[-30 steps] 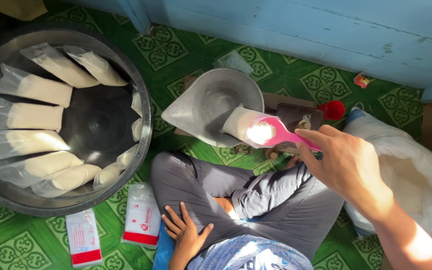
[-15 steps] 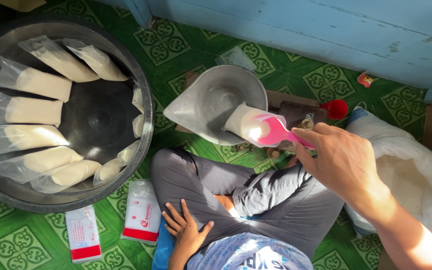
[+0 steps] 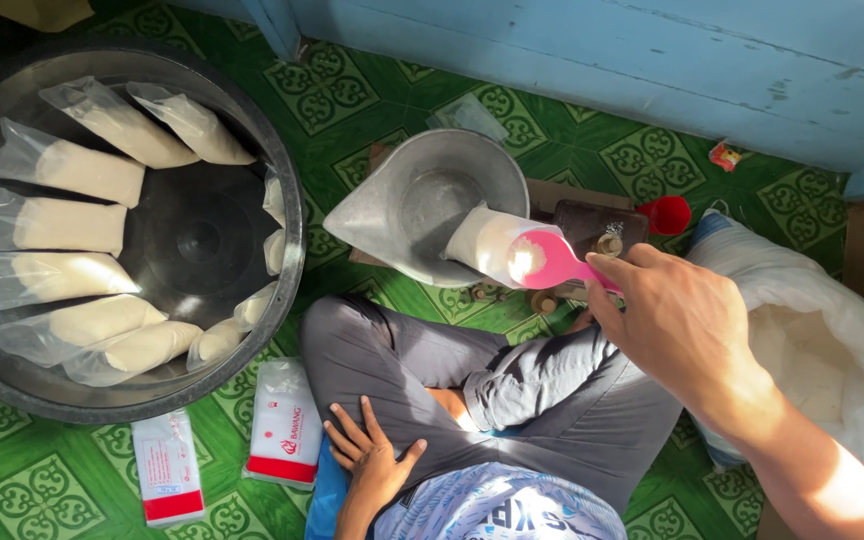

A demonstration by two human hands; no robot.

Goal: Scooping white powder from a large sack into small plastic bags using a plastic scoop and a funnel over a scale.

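The right hand (image 3: 682,325) reaches forward from the lower right, arm stretched out over the bent knee, fingers closed around the handle of a pink scoop (image 3: 549,262). The scoop's bowl, holding white powder, sits at the open mouth of a clear plastic bag (image 3: 484,243) that lies on the near rim of a metal scale pan (image 3: 407,205). Room here is tight: the pan's spout points left toward the big round metal basin (image 3: 287,215), whose rim stands just beside it, and the blue wooden wall (image 3: 602,60) closes off the far side. To the right, a large open sack (image 3: 802,340) of white powder lies close under the forearm, with a small red cup (image 3: 668,214) near the scale's base. Inside the basin, filled bags (image 3: 62,165) lean in a ring along the wall, the dark middle left bare. The left hand (image 3: 372,462) rests open, fingers spread, on the grey trouser leg, grasping nothing. Two flat white-and-red packets (image 3: 282,425) lie on the green patterned floor mat (image 3: 42,490) between basin and leg.
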